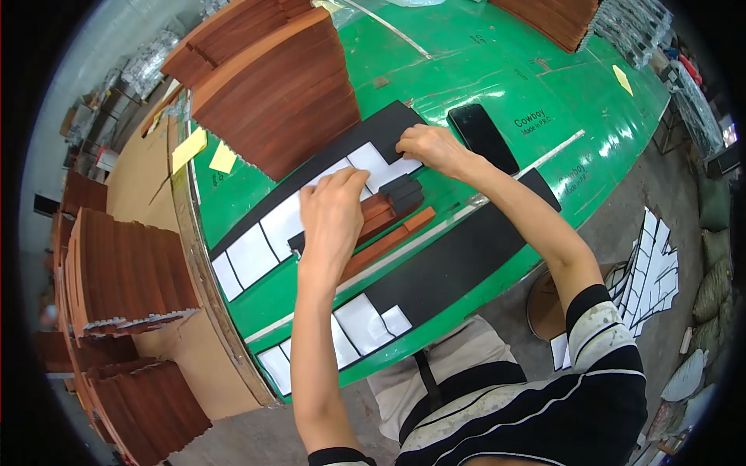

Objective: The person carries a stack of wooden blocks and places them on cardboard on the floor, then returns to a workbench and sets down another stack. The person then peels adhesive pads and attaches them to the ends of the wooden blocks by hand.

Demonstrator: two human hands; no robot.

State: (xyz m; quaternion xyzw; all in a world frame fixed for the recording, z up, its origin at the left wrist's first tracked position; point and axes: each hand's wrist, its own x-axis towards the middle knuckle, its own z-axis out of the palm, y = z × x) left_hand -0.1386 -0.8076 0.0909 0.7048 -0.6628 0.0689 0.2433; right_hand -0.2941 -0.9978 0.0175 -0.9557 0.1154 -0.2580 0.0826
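At the black strip [381, 128] with white patches [281, 224], my left fingers [356, 178] and right fingers [409, 142] are bent; whether they pinch it, I cannot tell. Nearby lies a smartphone [483, 138].

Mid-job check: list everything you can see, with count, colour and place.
Table: one, green, centre.
Black strips: two, black, either side of the brown bars.
White pieces: several, white, on both strips.
Brown bars: at least two, reddish brown, between the strips.
Phone: one, black, beside the right forearm.
Board stacks: several, reddish brown, on the table and far left.
Yellow slips: several, yellow, mostly upper left.
Sheets: uncounted, white with black lines, lower right.
Left hand: one, bare, over the upper strip.
Right hand: one, bare, at that strip's far end.
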